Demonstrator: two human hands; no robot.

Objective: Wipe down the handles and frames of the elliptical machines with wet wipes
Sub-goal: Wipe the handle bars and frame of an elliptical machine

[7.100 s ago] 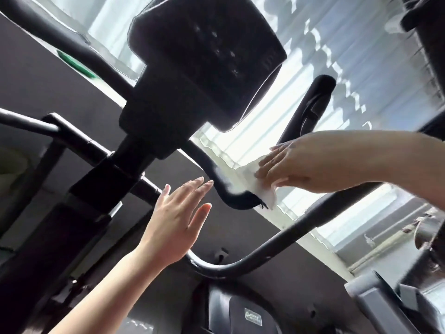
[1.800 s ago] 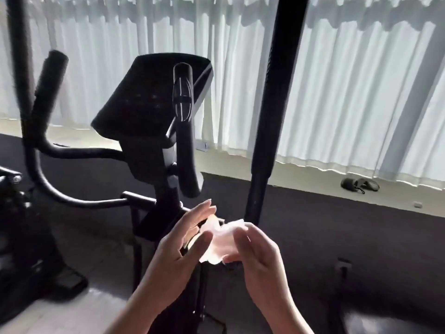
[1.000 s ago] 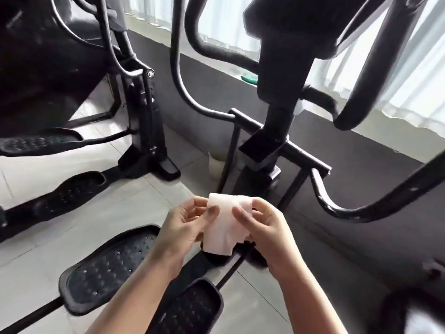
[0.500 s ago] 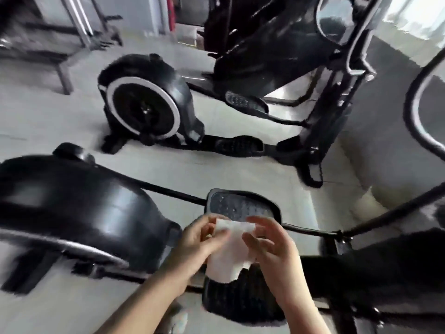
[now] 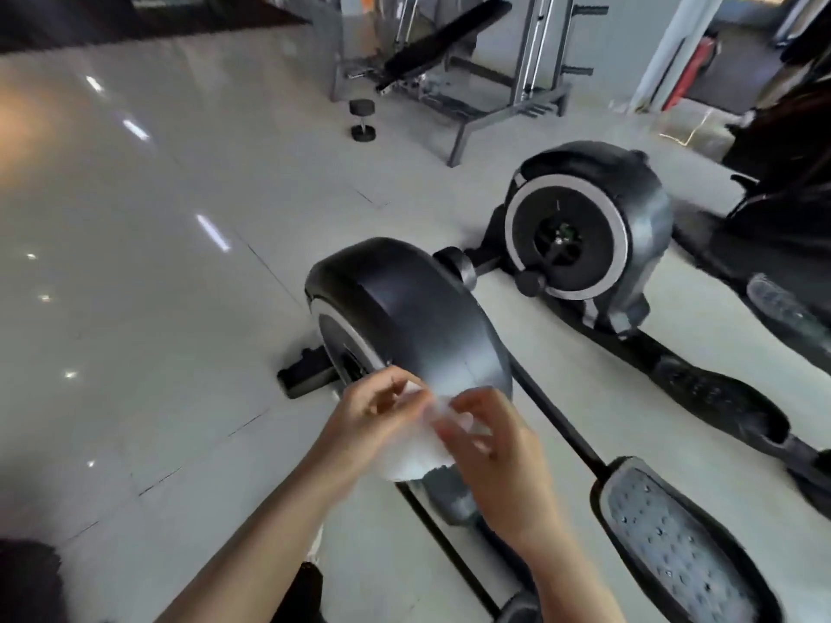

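Big glossy grey tile floor (image 5: pixel 148 245) takes up most of the room, with ceiling lights reflected on it as little white streaks. At the far end there's a grey metal rack (image 5: pixel 535 51) with a black padded incline bench (image 5: pixel 445 38) leaning in it, and a small black dumbbell (image 5: pixel 362 120) standing on end just in front. Two elliptical machines sit side by side: the further elliptical (image 5: pixel 580 231) shows its round flywheel face with a pale ring, the nearer elliptical (image 5: pixel 404 317) shows a smooth, rounded black plastic housing right behind the hands, partly blocked by them. A studded black foot pedal (image 5: pixel 674 550) sits at lower right, and thin black rails run past it. Can't make out any readable logo or writing, it's all a bit motion-blurred. Close up, the left hand (image 5: pixel 373 420) and right hand (image 5: pixel 490 447) are together in mid-air, fingers of both curled and pinching a crumpled white wet wipe (image 5: pixel 413 451) between them, above the floor and in front of the near flywheel cover, not touching the machine
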